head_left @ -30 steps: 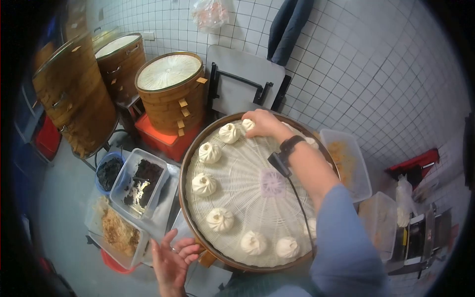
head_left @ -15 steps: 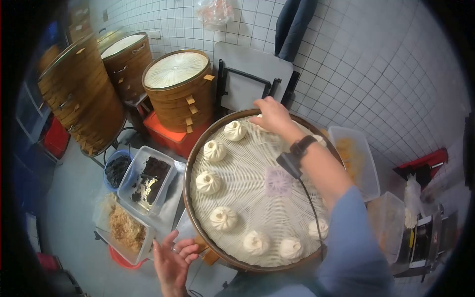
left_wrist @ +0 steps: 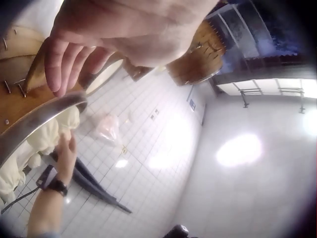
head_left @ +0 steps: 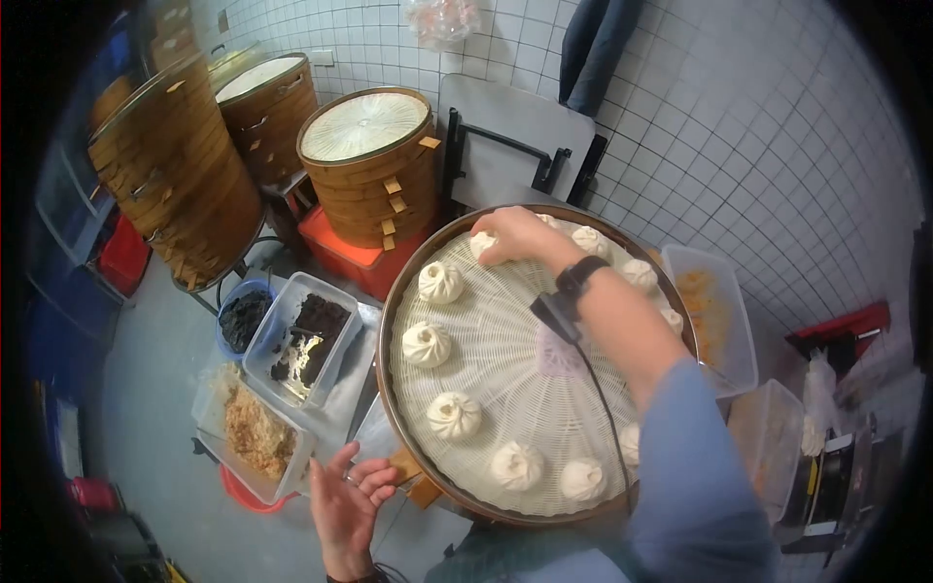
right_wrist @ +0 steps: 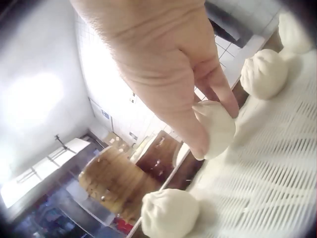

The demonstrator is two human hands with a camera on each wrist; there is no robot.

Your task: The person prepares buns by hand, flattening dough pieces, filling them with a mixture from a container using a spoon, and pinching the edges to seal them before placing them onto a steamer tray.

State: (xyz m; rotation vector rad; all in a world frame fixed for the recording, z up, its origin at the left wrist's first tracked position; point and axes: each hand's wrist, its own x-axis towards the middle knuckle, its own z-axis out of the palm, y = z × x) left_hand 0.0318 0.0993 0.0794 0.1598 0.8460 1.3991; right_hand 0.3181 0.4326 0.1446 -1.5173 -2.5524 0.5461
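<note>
White pleated buns ring the woven mat (head_left: 505,340) inside a large round bamboo steamer (head_left: 387,389). At its far left side, my right hand (head_left: 525,238) pinches one bun (right_wrist: 218,129) between thumb and fingers, and that bun sits at the mat. Neighbouring buns, one nearer (right_wrist: 171,213) and one farther round (right_wrist: 265,74), stand on either side of it in the right wrist view. My left hand (head_left: 350,505) is held palm up with fingers loosely extended, fingertips right at a wooden tab (head_left: 406,464) on the steamer's near left side.
Clear tubs of dark filling (head_left: 326,316) and shredded filling (head_left: 258,437) stand left of the steamer. Behind are stacked steamers (head_left: 364,175) on a red base and a folded table (head_left: 515,136). More tubs (head_left: 709,311) stand at right. A cable (head_left: 607,418) trails from my right wrist.
My right hand has left a bun at the back of the steamer and moved left to the neighbouring one, which it now pinches. My left hand stays by the tab. The head view has shifted slightly.
</note>
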